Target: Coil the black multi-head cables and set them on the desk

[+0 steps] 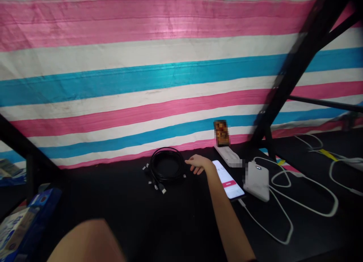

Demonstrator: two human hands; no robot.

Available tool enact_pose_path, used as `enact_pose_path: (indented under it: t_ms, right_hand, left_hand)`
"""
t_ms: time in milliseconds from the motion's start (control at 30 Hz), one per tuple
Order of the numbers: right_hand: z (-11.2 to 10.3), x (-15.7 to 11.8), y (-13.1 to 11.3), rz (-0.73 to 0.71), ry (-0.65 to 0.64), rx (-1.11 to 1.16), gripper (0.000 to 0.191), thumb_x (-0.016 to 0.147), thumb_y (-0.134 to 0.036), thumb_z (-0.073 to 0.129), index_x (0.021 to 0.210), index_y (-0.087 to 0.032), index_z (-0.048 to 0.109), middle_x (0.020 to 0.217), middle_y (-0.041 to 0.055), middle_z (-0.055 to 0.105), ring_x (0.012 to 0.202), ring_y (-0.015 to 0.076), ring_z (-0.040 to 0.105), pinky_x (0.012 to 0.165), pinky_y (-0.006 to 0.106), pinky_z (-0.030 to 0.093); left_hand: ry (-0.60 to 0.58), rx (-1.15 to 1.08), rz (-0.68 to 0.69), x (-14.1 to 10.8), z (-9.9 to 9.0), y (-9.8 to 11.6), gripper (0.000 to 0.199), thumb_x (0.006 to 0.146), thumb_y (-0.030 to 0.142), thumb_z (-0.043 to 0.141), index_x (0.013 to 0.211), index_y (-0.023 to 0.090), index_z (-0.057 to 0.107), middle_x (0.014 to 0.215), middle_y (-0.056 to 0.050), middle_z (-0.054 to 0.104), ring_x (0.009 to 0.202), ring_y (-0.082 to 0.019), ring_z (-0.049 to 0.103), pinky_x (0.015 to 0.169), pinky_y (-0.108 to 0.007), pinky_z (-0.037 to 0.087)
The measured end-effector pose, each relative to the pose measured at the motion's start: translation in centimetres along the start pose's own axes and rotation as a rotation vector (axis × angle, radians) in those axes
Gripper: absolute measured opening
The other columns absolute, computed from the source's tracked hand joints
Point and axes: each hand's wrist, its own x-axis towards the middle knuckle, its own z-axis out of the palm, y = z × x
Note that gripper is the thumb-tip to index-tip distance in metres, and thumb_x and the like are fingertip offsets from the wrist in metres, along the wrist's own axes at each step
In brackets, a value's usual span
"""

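The right hand (pixel 197 164) is empty, fingers loosely curled and parted, just right of the black cable coil (pixel 159 177) on the dark surface (pixel 133 213); whether they touch, I cannot tell. Handling the coil well would likely mean gripping all its strands together, clear of the loose plugs (pixel 162 189) at its near left.
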Motion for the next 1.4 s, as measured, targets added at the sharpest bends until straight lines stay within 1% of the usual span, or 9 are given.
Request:
enact_pose_path:
  t_ms: [133, 200, 233, 367, 533, 767, 1000, 1233, 1400]
  right_hand:
    - [0.4, 0.5, 0.1, -0.029, 0.004, 0.005, 0.045, 0.089, -0.041, 0.051, 0.119, -0.007, 0.05, 0.076, 0.0121, 0.07, 0.056, 0.0176, 0.069, 0.049, 0.024, 0.054]
    - [0.9, 0.9, 0.0, -0.055, -0.002, 0.007, 0.042, 0.09, -0.04, 0.05, 0.116, -0.007, 0.052, 0.078, 0.0129, 0.07, 0.056, 0.0174, 0.069, 0.049, 0.024, 0.054]
    - [1.1, 1.2, 0.0, -0.068, -0.006, 0.006, 0.041, 0.09, -0.04, 0.05, 0.114, -0.007, 0.053, 0.079, 0.0133, 0.07, 0.056, 0.0175, 0.069, 0.049, 0.024, 0.054]
    - [2.3, 2.3, -0.2, -0.113, 0.008, -0.013, 0.04, 0.084, -0.038, 0.058, 0.111, -0.009, 0.054, 0.083, 0.0139, 0.07, 0.055, 0.0194, 0.07, 0.048, 0.026, 0.055]
    - [3.2, 3.2, -0.1, -0.159, 0.062, -0.039, 0.039, 0.077, -0.028, 0.067, 0.11, -0.011, 0.055, 0.088, 0.0147, 0.07, 0.059, 0.0203, 0.071, 0.049, 0.023, 0.054]
    - [3.8, 2.9, -0.7, -0.238, -0.002, -0.053, 0.038, 0.078, -0.021, 0.062, 0.111, -0.005, 0.054, 0.082, 0.0165, 0.071, 0.058, 0.0202, 0.07, 0.042, 0.02, 0.051]
    - [9.2, 1.2, -4.3, -0.498, -0.207, -0.01, 0.041, 0.082, -0.024, 0.058, 0.121, -0.009, 0.051, 0.089, 0.0129, 0.069, 0.069, 0.0187, 0.07, 0.042, 0.017, 0.051]
    - [16.3, -0.3, -6.4, -0.769, -0.33, 0.002, 0.061, 0.086, -0.024, 0.053, 0.143, -0.021, 0.029, 0.128, 0.0122, 0.055, 0.096, 0.0166, 0.064, 0.056, 0.019, 0.057]
    - [18.3, -1.3, -6.1, -0.892, -0.21, -0.155, 0.074, 0.084, -0.024, 0.055, 0.147, -0.029, 0.016, 0.132, 0.0097, 0.049, 0.09, 0.0155, 0.063, 0.074, 0.031, 0.055]
  left_hand:
    - [-0.066, -0.182, -0.009, 9.1, -1.1, -2.3, 0.046, 0.068, 0.066, 0.052, 0.093, 0.033, 0.073, 0.105, -0.004, 0.07, 0.093, -0.026, 0.065, 0.071, -0.037, 0.053]
    - [-0.006, -0.386, -0.322, 13.3, 0.1, -3.4, 0.046, 0.074, 0.059, 0.049, 0.099, 0.027, 0.071, 0.108, -0.005, 0.069, 0.1, -0.024, 0.062, 0.086, -0.036, 0.048]
    - [0.008, -0.386, -0.39, 14.9, 1.0, -3.9, 0.045, 0.077, 0.056, 0.047, 0.101, 0.025, 0.07, 0.11, -0.006, 0.068, 0.102, -0.024, 0.061, 0.09, -0.036, 0.046]
    - [0.036, -0.354, -0.537, 17.0, 3.7, -6.0, 0.04, 0.072, 0.047, 0.056, 0.097, 0.019, 0.07, 0.107, -0.011, 0.068, 0.107, -0.031, 0.058, 0.095, -0.044, 0.04]
    - [0.109, -0.381, -0.597, 14.9, 2.6, -8.2, 0.05, 0.078, 0.052, 0.046, 0.112, 0.02, 0.063, 0.122, -0.008, 0.062, 0.115, -0.026, 0.054, 0.096, -0.035, 0.041]
    - [0.061, -0.417, -0.879, 9.7, 0.6, -10.5, 0.059, 0.072, 0.057, 0.048, 0.111, 0.015, 0.062, 0.121, -0.013, 0.062, 0.109, -0.029, 0.058, 0.089, -0.035, 0.046]
    - [0.144, -0.388, -1.109, 3.4, -2.0, -10.6, 0.074, 0.075, 0.059, 0.039, 0.125, 0.005, 0.05, 0.129, -0.02, 0.053, 0.108, -0.029, 0.059, 0.088, -0.034, 0.047]
    - [0.279, -0.296, -1.031, -0.5, -3.2, -10.9, 0.072, 0.076, 0.061, 0.036, 0.126, 0.011, 0.048, 0.126, -0.013, 0.057, 0.117, -0.026, 0.052, 0.098, -0.035, 0.04]
    - [0.215, -0.221, -0.891, -0.5, 0.1, -11.2, 0.068, 0.071, 0.056, 0.053, 0.123, 0.012, 0.054, 0.129, -0.016, 0.055, 0.119, -0.03, 0.05, 0.101, -0.039, 0.037]
